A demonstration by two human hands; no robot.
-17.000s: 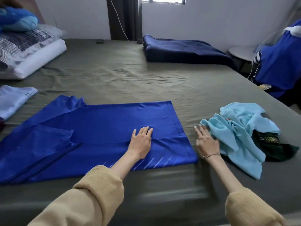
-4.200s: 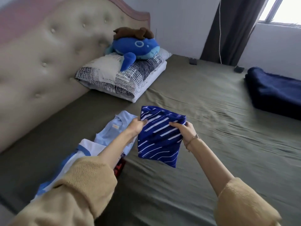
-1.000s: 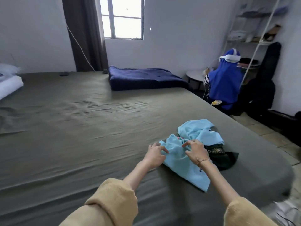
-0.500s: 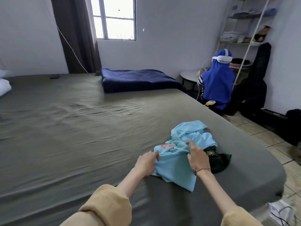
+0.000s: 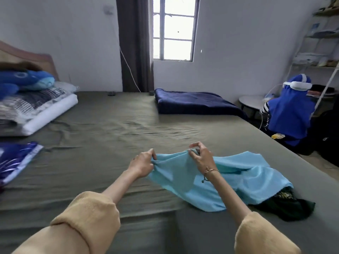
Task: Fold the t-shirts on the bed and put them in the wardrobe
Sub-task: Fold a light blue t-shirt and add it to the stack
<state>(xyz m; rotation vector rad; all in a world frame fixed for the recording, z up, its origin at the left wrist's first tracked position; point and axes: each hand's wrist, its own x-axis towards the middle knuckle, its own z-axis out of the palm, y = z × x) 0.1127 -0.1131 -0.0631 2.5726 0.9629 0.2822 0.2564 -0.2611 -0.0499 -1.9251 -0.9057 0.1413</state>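
Note:
A light blue t-shirt hangs loosely over the olive bed sheet near the bed's right front. My left hand pinches its upper edge at the left. My right hand pinches the same edge a little to the right, lifting it off the bed. A dark green garment lies partly under the light blue one. At the far left edge a folded blue striped t-shirt rests on the bed.
Pillows with a blue plush toy sit at the headboard on the left. A folded navy blanket lies at the far side. A person in blue sits by a round table and shelves to the right.
Both hands have lifted the light blue t-shirt by one edge and spread it out; a moment ago it lay crumpled. The view has swung left, showing the pillows and the folded blue shirt.

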